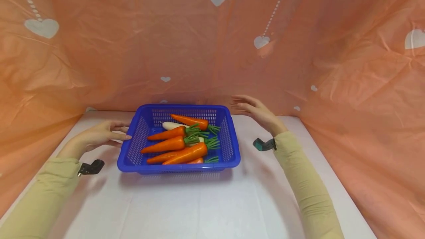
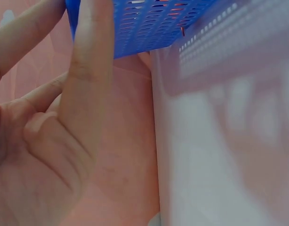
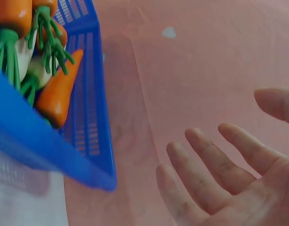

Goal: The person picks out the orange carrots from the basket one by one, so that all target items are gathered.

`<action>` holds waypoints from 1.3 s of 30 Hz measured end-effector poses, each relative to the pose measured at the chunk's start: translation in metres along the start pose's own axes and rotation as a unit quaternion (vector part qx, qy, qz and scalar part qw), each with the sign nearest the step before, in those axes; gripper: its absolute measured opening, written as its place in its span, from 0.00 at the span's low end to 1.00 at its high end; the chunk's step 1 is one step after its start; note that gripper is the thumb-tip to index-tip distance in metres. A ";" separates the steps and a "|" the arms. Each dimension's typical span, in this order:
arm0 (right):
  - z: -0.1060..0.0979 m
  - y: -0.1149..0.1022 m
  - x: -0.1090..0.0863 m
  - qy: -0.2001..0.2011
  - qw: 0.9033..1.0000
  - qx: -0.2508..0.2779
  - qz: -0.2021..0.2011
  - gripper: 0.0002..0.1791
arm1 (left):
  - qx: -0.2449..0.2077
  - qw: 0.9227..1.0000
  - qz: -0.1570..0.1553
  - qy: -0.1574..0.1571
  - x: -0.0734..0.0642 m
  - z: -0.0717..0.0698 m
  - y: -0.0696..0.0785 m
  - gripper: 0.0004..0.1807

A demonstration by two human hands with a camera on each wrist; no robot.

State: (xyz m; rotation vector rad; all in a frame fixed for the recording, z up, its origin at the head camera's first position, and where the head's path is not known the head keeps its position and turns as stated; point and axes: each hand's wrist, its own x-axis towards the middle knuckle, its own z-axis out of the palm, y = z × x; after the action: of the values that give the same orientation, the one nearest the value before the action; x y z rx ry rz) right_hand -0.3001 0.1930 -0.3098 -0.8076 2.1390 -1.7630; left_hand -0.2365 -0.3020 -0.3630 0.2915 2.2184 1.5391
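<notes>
A blue plastic basket [image 1: 179,169] with slotted sides stands at the back of the table. Several orange carrots [image 1: 166,145] with green stems lie in it, along with a white radish-like vegetable [image 1: 170,125] partly hidden under them. My left hand [image 1: 103,135] is at the basket's left rim, fingers extended and fingertips right at the edge. In the left wrist view its thumb [image 2: 88,70] overlaps the slotted side. Off the basket's right back corner, my right hand [image 1: 254,111] hovers with spread, loosely bent fingers and holds nothing; the right wrist view shows its palm and fingers apart from the rim.
A white cloth covers the table [image 1: 186,209]. Behind and beside it hangs a peach sheet [image 1: 179,47] printed with white hearts. Each wrist wears a small dark camera, one on the left [image 1: 91,167] and one on the right [image 1: 263,144].
</notes>
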 end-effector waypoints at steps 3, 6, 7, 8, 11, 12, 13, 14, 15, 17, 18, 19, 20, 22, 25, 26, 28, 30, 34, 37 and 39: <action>0.002 0.002 0.009 -0.044 0.999 -0.020 0.006 0.26 | 0.001 1.000 -0.001 0.003 0.000 0.000 -0.001 0.40; 0.013 0.003 0.016 -0.082 0.996 -0.031 0.001 0.25 | 0.003 1.000 -0.002 0.005 0.000 -0.001 -0.002 0.41; 0.017 0.003 0.018 -0.091 0.995 -0.040 0.001 0.25 | 0.003 1.000 -0.002 0.006 0.000 -0.001 -0.002 0.41; 0.021 0.003 0.019 -0.101 0.994 -0.051 0.003 0.24 | 0.004 1.000 -0.003 0.006 0.000 -0.001 -0.002 0.41; 0.032 0.001 0.023 -0.131 0.987 -0.092 0.021 0.23 | 0.007 1.000 -0.004 0.006 0.002 -0.001 -0.002 0.41; 0.036 0.001 0.024 -0.142 0.984 -0.103 0.025 0.23 | 0.009 1.000 -0.004 0.006 0.002 -0.001 -0.002 0.41; 0.039 0.001 0.025 -0.152 0.981 -0.112 0.032 0.23 | 0.010 1.000 -0.005 0.005 0.002 -0.001 -0.002 0.41; 0.042 0.000 0.026 -0.165 0.978 -0.119 0.038 0.22 | 0.011 1.000 -0.005 0.005 0.002 0.000 -0.001 0.41; 0.045 0.000 0.027 -0.176 0.975 -0.124 0.044 0.23 | 0.012 1.000 -0.005 0.005 0.002 0.000 -0.001 0.41; 0.050 0.001 0.029 -0.200 0.970 -0.127 0.057 0.23 | 0.015 1.000 -0.005 0.004 0.001 0.000 0.000 0.41; 0.052 0.001 0.030 -0.211 0.967 -0.131 0.064 0.23 | 0.016 1.000 -0.005 0.004 0.001 0.000 0.001 0.41; 0.055 0.002 0.031 -0.220 0.963 -0.139 0.073 0.23 | 0.016 1.000 -0.005 0.004 0.001 0.000 0.002 0.41; 0.057 0.002 0.032 -0.229 0.959 -0.148 0.081 0.23 | 0.017 1.000 -0.005 0.004 0.000 0.000 0.002 0.41; 0.061 0.003 0.033 -0.242 0.950 -0.171 0.096 0.23 | 0.018 1.000 -0.004 0.004 0.000 0.001 0.003 0.41; 0.067 0.005 0.035 -0.258 0.939 -0.198 0.115 0.23 | 0.019 1.000 -0.004 0.004 -0.001 0.001 0.004 0.41; 0.069 0.006 0.036 -0.263 0.936 -0.204 0.118 0.23 | 0.021 1.000 -0.006 0.005 -0.001 0.001 0.004 0.41; 0.072 0.008 0.038 -0.273 0.931 -0.212 0.117 0.22 | 0.023 1.000 -0.007 0.007 -0.001 0.001 0.004 0.41; 0.074 0.009 0.040 -0.281 0.926 -0.222 0.116 0.21 | 0.024 1.000 -0.009 0.008 0.000 0.001 0.004 0.41; 0.078 0.011 0.043 -0.294 0.915 -0.247 0.122 0.21 | 0.024 1.000 -0.010 0.007 0.001 0.001 0.003 0.41; 0.081 0.012 0.045 -0.308 0.904 -0.264 0.135 0.21 | 0.024 1.000 -0.013 0.007 0.001 0.001 0.002 0.41; 0.083 0.013 0.045 -0.318 0.896 -0.275 0.142 0.21 | 0.024 1.000 -0.014 0.008 0.002 0.001 0.001 0.41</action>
State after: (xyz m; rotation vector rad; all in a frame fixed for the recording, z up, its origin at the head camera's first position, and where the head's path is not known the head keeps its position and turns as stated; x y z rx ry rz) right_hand -0.2971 0.1012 -0.3348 -0.9589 2.1282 -0.6062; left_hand -0.2375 -0.2997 -0.3624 0.2624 2.2658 1.4798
